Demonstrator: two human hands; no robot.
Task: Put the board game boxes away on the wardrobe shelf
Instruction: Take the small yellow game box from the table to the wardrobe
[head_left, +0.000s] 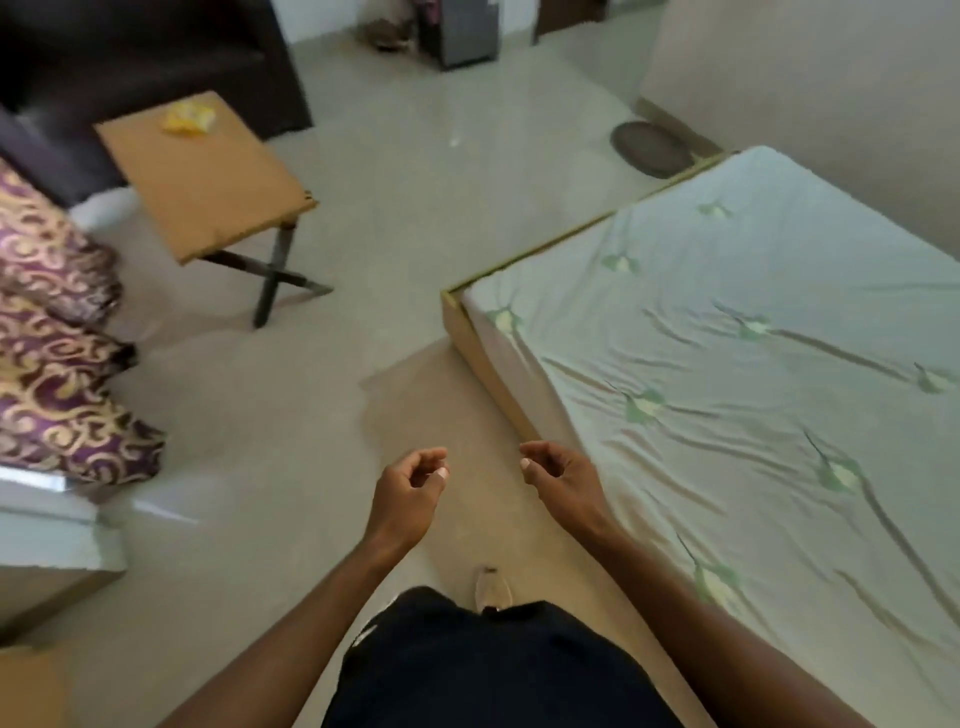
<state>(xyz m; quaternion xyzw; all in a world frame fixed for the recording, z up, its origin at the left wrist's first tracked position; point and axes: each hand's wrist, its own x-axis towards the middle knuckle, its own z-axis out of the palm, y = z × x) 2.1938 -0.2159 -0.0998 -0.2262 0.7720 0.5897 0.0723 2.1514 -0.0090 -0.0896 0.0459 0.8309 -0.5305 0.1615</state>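
Both my hands hang in front of me over the bare floor, holding nothing. My left hand (410, 491) has its fingers loosely curled. My right hand (558, 480) is a short way to its right, fingers loosely curled too, close to the near corner of the bed. No board game box and no wardrobe shelf show in this view.
A low bed (753, 364) with a pale green sheet fills the right side. A small wooden folding table (208, 182) with a yellow item on it stands at upper left, before a dark sofa (156, 57). Purple patterned bedding (57, 364) lies at left. A dark oval mat (649, 148) lies beyond the bed.
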